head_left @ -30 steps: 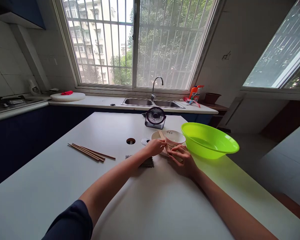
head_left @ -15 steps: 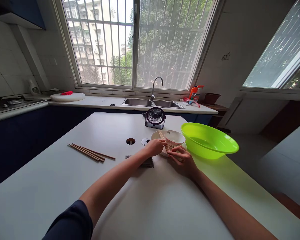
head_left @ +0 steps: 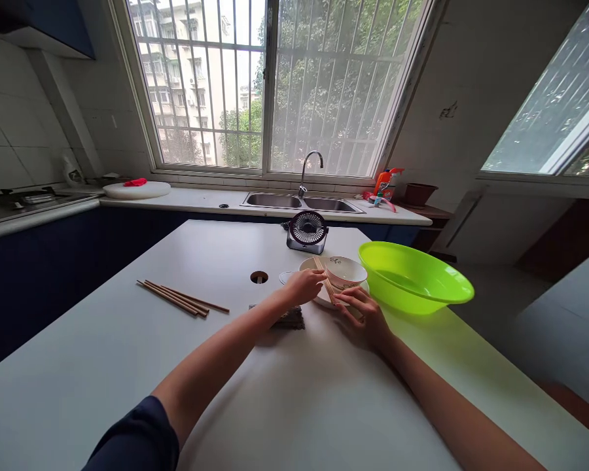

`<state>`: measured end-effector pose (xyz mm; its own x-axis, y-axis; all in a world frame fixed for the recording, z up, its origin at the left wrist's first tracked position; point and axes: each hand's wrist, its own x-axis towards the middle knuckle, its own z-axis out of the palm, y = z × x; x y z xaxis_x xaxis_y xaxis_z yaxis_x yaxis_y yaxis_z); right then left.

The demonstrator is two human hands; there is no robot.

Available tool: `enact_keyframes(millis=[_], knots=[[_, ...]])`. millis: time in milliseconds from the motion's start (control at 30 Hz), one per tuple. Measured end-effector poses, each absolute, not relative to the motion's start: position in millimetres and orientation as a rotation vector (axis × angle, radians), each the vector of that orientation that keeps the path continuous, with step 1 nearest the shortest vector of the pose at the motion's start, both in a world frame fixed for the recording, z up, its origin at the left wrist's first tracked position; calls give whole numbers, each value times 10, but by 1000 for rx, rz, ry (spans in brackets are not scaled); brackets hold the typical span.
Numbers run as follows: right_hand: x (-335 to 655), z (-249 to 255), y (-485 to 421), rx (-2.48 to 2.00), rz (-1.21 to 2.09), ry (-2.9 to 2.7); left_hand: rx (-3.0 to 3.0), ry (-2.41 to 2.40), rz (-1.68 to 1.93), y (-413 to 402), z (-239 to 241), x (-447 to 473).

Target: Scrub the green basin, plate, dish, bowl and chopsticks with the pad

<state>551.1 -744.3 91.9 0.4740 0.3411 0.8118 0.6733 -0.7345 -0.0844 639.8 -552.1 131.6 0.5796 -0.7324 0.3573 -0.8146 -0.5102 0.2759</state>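
Note:
Both my hands meet at a bundle of wooden chopsticks (head_left: 325,281) that leans across a white plate (head_left: 308,265) beside a patterned white bowl (head_left: 346,271). My left hand (head_left: 302,286) pinches the chopsticks from the left. My right hand (head_left: 366,315) curls its fingers round their near end, in front of the bowl. A dark scrubbing pad (head_left: 288,318) lies on the table under my left forearm.
A bright green basin (head_left: 415,277) stands right of the bowl. A small black fan (head_left: 307,231) sits behind the plate. More chopsticks (head_left: 180,298) lie at the left of the white table (head_left: 285,405), near a round hole (head_left: 258,277). A sink (head_left: 302,202) is under the window.
My hands and the chopsticks stay in the same place at the plate. Only the view has shifted slightly.

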Motion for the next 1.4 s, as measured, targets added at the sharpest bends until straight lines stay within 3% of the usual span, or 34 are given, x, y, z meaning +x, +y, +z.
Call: enact_keyframes(millis=[367, 700, 1000, 1400], knots=[[5427, 1115, -7082, -2388, -1278, -1124, 2306, -1128, 521, -4465, 1660, 6320], [5359, 1326, -6246, -2351, -1178, -1372, 2436, -1075, 326, -3096, 1687, 6293], [5515, 1368, -5428, -2503, -881, -1429, 2644, -818, 72, -2274, 1568, 6293], [5783, 1375, -4537, -2965, -46, -1080, 2832, -696, -92, -2017, 1488, 6355]])
